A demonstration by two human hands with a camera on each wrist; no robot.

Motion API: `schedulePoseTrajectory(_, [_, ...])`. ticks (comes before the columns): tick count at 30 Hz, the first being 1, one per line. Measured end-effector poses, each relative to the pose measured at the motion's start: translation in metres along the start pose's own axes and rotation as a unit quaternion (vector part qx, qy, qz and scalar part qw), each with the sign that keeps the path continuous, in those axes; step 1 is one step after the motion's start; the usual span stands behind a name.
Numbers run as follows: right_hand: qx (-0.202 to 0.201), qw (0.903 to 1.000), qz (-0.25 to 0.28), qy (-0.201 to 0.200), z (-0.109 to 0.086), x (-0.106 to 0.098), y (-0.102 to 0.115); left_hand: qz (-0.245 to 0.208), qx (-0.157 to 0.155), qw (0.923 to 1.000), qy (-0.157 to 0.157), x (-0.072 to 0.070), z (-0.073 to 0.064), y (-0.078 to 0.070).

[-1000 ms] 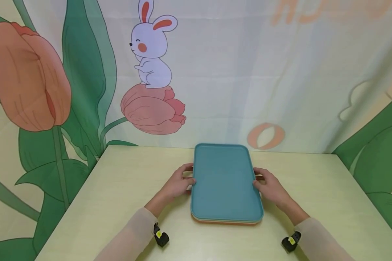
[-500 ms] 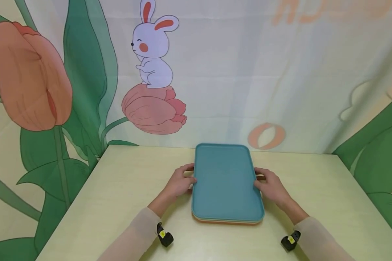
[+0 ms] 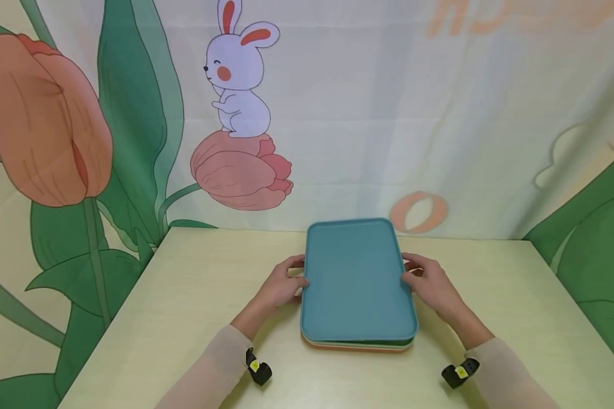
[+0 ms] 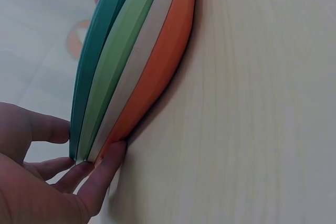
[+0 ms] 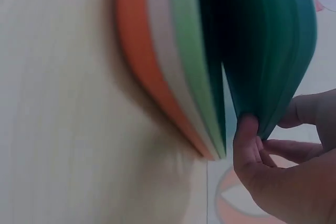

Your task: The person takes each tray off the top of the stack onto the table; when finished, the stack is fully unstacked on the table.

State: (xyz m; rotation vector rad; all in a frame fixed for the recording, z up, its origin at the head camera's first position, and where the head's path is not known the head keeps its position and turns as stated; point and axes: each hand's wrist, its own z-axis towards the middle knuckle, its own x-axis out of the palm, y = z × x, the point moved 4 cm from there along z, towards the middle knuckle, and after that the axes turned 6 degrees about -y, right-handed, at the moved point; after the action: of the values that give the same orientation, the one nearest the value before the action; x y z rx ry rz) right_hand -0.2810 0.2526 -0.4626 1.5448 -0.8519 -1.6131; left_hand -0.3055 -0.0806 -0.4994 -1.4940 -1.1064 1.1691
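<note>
Now, in the head view, the teal tray (image 3: 358, 278) has tilted up at the right hand (image 3: 432, 284), seemingly parting. Left wrist: the left hand (image 4: 31, 195) grips the tray stack (image 4: 140, 51) by its edge. Right wrist: the right hand pinches the teal tray's rim, apart from the green tray (image 5: 189, 51).

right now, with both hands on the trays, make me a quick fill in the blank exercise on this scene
1. The bottom tray is coloured ____.
2. The raised side of the top tray is held by the person's ____ hand.
3. Directly beneath the top tray lies a ____ tray.
4. The stack has ____ trays altogether.

Missing words: orange; right; green; four
</note>
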Motion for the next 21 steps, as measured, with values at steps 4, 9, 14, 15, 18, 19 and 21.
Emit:
schedulePoseTrajectory(4, [0.052,0.9953,0.079,0.023,0.004,-0.004,0.006,-0.005,-0.002,1.0000,0.004,0.000,0.000,-0.001])
schedulePoseTrajectory(9, [0.089,0.9870,0.127,0.042,0.005,-0.007,0.008,-0.007,-0.004,0.9999,0.011,0.001,0.000,0.000])
schedulePoseTrajectory(14, [0.104,0.9815,0.153,0.050,0.005,-0.008,0.003,-0.004,-0.002,0.9999,0.012,0.000,0.000,0.001])
schedulePoseTrajectory(15, [0.109,0.9802,0.158,0.049,0.005,-0.009,0.002,-0.003,-0.004,0.9999,0.013,0.000,0.000,0.001])
schedulePoseTrajectory(18, [0.122,0.9769,0.170,0.042,0.005,-0.009,-0.002,-0.003,-0.011,0.9998,0.016,0.000,0.000,0.002])
schedulePoseTrajectory(19, [0.125,0.9762,0.172,0.041,0.004,-0.009,-0.003,-0.003,-0.014,0.9997,0.017,0.000,0.000,0.002])
schedulePoseTrajectory(21, [0.129,0.9754,0.175,0.037,0.003,-0.009,-0.004,-0.003,-0.016,0.9997,0.018,0.001,0.000,0.003])
